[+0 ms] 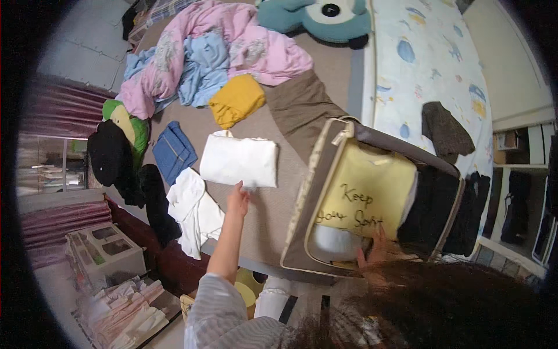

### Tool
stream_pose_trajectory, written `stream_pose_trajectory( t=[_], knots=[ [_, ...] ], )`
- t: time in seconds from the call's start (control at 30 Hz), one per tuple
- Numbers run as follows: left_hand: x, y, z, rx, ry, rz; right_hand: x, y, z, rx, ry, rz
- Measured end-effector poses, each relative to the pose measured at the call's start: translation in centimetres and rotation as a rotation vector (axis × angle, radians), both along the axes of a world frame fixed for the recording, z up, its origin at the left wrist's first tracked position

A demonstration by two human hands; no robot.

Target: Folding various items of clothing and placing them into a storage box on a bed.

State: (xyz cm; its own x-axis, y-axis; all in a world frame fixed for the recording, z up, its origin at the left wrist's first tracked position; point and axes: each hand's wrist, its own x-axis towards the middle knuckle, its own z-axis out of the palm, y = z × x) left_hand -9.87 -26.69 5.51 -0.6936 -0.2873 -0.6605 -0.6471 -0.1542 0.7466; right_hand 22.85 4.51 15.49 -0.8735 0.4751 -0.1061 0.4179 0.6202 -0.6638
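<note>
My left hand (238, 201) reaches forward with its fingers stretched out, by the near edge of a folded white garment (239, 160). Whether it touches the cloth, I cannot tell. To the right stands an uncovered brown fabric storage bag (299, 215) with a pale zip edge. Inside it lie a folded yellow shirt (372, 180) with dark lettering, black clothing (428, 203) and a whitish piece (334, 243). My right hand (376, 259) is at the near side of the bag, fingers spread beside the yellow shirt. Dark hair hides part of that hand.
Around lie a crumpled white garment (195, 212), folded blue denim (174, 152), a yellow cloth (237, 100), brown trousers (302, 107), a pink blanket (270, 49) and a teal plush toy (337, 26). A dark garment (446, 131) lies on the patterned sheet (401, 87). Shelves (520, 168) stand at right.
</note>
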Motion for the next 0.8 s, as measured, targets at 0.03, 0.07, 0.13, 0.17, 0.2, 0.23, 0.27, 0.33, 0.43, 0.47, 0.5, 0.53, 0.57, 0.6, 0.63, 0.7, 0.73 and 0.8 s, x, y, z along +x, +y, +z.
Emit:
stream_pose_trajectory(
  t=[0.03,0.07,0.13,0.17,0.2,0.23,0.27,0.33,0.43,0.47,0.5,0.53,0.57,0.6,0.63,0.7,0.73,0.8],
  knots=[
    [-1.1,-1.6,-2.6,0.069,-0.175,0.104,1.4,-1.5,-0.3,0.019,0.015,-0.015],
    [-2.2,-3.2,-4.8,0.139,-0.344,0.213,2.6,-3.1,-1.0,0.036,0.037,-0.023],
    [-3.3,-4.2,-8.2,0.097,-0.259,0.113,6.4,-7.0,-3.2,-0.053,0.012,0.018],
    [-4.3,-3.6,-9.0,0.395,-0.065,0.137,7.3,-8.1,-3.9,-0.151,-0.011,0.050],
    [-5.1,-3.1,-9.4,0.684,0.137,0.166,7.2,-8.7,-3.9,-0.140,-0.025,0.055],
    [-5.6,-2.1,-9.6,0.703,0.121,0.176,7.2,-9.4,-3.8,-0.238,-0.050,-0.002],
    [-6.3,-1.1,-9.5,0.792,0.083,0.222,6.8,-10.3,-3.6,-0.335,-0.069,-0.063],
    [-7.2,-0.6,-9.2,0.879,0.055,0.279,5.5,-13.1,-3.1,-0.552,-0.091,-0.171],
    [-7.6,-1.6,-9.0,0.737,0.070,0.221,4.4,-17.5,-1.2,-0.891,-0.122,-0.342],
    [-7.4,-2.1,-8.4,0.743,0.063,0.223,4.5,-18.4,-0.2,-0.999,-0.132,-0.408],
    [-7.3,-3.0,-7.4,0.800,0.052,0.231,4.4,-18.9,0.6,-0.995,-0.135,-0.408],
    [-7.4,-3.6,-5.9,0.855,0.051,0.239,3.4,-18.7,1.5,-0.961,-0.076,-0.292],
    [-6.7,-1.8,-4.1,0.822,0.038,0.226,2.2,-17.9,2.2,-0.897,-0.009,-0.213],
    [-5.8,-0.9,-2.2,0.843,0.021,0.201,0.8,-17.1,3.1,-0.837,0.054,-0.133],
    [-4.7,-0.8,-0.2,0.846,0.032,0.189,-0.3,-16.3,4.2,-0.777,0.112,-0.051],
    [-1.3,-0.6,4.7,0.851,0.008,0.180,-1.8,-15.7,6.7,-0.865,0.190,-0.043],
    [0.5,-0.7,8.2,0.851,-0.005,0.182,-2.9,-15.9,7.9,-1.018,0.233,-0.104],
    [5.9,-1.2,13.8,0.651,0.400,-0.104,-4.6,-15.8,8.7,-1.282,0.416,-0.088]
  ],
)
